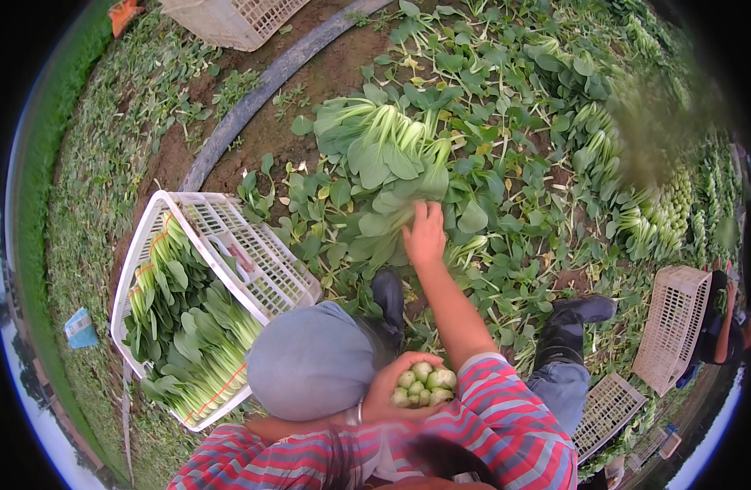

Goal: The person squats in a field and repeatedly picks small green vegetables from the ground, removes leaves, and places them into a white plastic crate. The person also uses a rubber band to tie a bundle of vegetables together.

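Observation:
Close to my chest, my left hand (pixel 384 389) is curled round a bunch of bok choy (pixel 421 386), its pale cut stem ends facing up. The leaves of that bunch are hidden below. My right hand (pixel 427 236) reaches out ahead to loose bok choy leaves (pixel 381 217) on the ground. Its fingertips are among the leaves, and whether they grip any is unclear; the leaves there look blurred. Just beyond lies a heap of bok choy (pixel 391 135) with its pale stalks lying side by side.
A white plastic crate (pixel 228 269) on my left holds bok choy tied with orange bands. Behind it runs a grey hose (pixel 253 104). Another crate (pixel 253 21) stands farther off. Bok choy rows (pixel 651 214), crates (pixel 672 331) and another person (pixel 721 331) are at right.

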Demonstrator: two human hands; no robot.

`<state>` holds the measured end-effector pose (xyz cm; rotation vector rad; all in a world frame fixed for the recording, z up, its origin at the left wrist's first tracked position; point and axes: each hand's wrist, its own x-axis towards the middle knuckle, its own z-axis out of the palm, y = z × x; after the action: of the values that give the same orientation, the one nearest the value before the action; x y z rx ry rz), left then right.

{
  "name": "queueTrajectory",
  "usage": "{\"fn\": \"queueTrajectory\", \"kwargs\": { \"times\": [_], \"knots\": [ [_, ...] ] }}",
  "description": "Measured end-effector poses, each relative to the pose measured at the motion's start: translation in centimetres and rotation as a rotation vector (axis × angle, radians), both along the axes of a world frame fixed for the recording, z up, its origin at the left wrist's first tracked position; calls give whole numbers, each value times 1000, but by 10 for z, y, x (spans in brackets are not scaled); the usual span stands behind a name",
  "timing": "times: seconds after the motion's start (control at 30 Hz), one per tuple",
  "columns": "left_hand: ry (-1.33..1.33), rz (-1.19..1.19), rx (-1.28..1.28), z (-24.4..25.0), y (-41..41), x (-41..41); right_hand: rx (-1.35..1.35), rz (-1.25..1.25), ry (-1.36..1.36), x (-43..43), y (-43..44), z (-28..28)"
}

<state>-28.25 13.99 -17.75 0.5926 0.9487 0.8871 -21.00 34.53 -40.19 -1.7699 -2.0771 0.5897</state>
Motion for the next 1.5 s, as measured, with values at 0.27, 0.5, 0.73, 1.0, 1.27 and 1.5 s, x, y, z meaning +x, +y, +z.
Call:
{"fn": "queueTrajectory", "kwargs": {
  "times": [0.27, 0.5, 0.73, 1.0, 1.27, 1.5],
  "knots": [
    [66, -11, 78, 14, 0, 4, -193, -458, 372, -15, 0, -22],
    [129, -19, 80, 14, -7, 0, -298, -623, 1347, 6, -31, -10],
    [59, -30, 80, 7, 3, -2, -697, -550, 1370, 39, -29, -21],
    [42, -42, 90, 1, 9, -3, -83, -596, 332, 20, -20, -56],
    [372, 174, 356, 22, -5, -5, -273, 41, 691, 100, -87, 131],
    [84, -70, 534, 74, -40, 21, -334, 241, 870, 165, -192, 337]
  ]
}}
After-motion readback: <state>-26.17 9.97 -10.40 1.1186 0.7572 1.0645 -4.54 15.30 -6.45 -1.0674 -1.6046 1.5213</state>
